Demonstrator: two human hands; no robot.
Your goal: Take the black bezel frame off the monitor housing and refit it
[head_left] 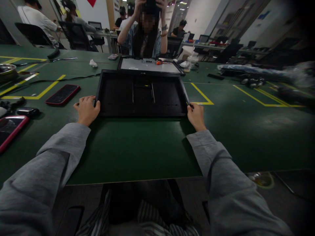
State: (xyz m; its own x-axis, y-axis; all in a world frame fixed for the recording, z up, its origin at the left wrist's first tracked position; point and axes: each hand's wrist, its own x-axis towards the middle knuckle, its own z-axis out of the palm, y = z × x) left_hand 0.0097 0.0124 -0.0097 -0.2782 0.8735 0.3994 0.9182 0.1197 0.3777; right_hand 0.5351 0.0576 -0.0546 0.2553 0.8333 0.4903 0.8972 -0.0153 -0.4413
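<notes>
A black monitor back cover (118, 91), a shallow rectangular shell with its hollow inside facing me, lies across the green table (145, 147). My left hand (87, 109) grips its left side near the lower corner, thumb on the edge. At the right lower corner, my right hand (196, 115) pinches the rim. Just behind the cover lies a monitor panel (137, 64) with a grey metal back and dark border. On that panel rests a small orange-handled tool (159, 62), too small to identify.
To the left are a red-edged phone (63, 94), another red-edged phone (11, 131) and a black cable (69, 78). Crumpled tissue (93, 63) lies farther back. A person (145, 36) sits opposite with both hands raised. Plastic-wrapped items (256, 71) lie at right.
</notes>
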